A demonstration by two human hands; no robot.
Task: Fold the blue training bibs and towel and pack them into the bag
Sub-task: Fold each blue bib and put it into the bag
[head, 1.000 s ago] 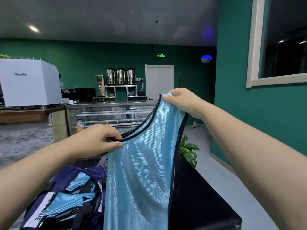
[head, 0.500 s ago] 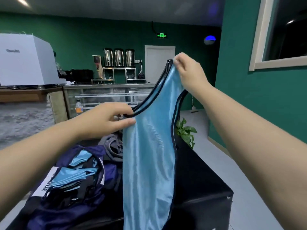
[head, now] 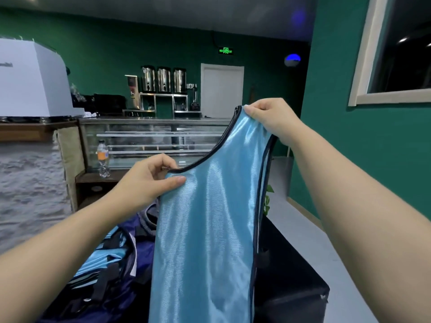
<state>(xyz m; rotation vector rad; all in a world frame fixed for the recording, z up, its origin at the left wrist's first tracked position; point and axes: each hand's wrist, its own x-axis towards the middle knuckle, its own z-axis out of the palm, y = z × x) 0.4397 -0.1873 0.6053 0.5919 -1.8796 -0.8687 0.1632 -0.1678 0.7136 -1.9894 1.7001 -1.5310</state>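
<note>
Bib (head: 205, 229), training type: one piece of shiny light-blue synthetic cloth with a fine ribbed weave, edged in narrow dark binding, sleeveless and scoop-necked in cut. It is held up in the air in front of the person, above the black table (head: 293, 271), and hangs in long vertical folds down to the lower edge of the view. The curved neckline runs from the lower left corner up to the strap at the upper right.

Left hand (head: 149, 180): the cloth is pinched at the low end of the neckline, thumb laid flat across the front, fingers curled behind the binding.

Right hand (head: 271, 117): the top of the strap is gripped between thumb and curled fingers, higher than the other hand.

Bag (head: 112, 271): dark navy fabric, soft and slumped, with black straps; it lies on the table at lower left, partly behind the hanging bib. Folded light-blue cloth (head: 102, 259) of the same sheen is seen inside its opening.

Grey knitted cloth (head: 147, 220): a small part is seen just beyond the bag; its full shape cannot be told.

Plant (head: 268, 199): green leaves are seen past the table's far edge.
</note>
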